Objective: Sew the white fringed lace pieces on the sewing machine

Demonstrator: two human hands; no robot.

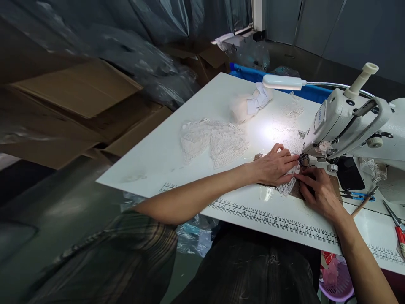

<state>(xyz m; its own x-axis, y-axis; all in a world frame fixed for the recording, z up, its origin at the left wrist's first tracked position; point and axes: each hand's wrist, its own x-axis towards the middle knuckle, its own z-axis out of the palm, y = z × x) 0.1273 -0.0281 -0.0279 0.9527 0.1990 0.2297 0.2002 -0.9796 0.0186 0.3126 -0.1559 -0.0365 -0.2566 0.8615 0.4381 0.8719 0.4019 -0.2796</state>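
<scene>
My left hand [274, 166] lies flat on a strip of white lace [288, 185], fingers stretched toward the needle of a white sewing machine [343, 122]. My right hand [318, 192] rests just below the needle with its fingertips pressed together on the same lace, holding it against the white table [196, 126]. The needle area itself is mostly hidden by my fingers.
A pile of white lace pieces [213, 141] and a pale fabric bundle [248, 105] lie farther back under a lamp [283, 82]. Scissors [395, 223], blue snips [357, 195] and a dark phone [349, 174] sit right of the machine. Cardboard boxes [79, 109] stand left; a printed ruler [278, 219] runs along the table's front edge.
</scene>
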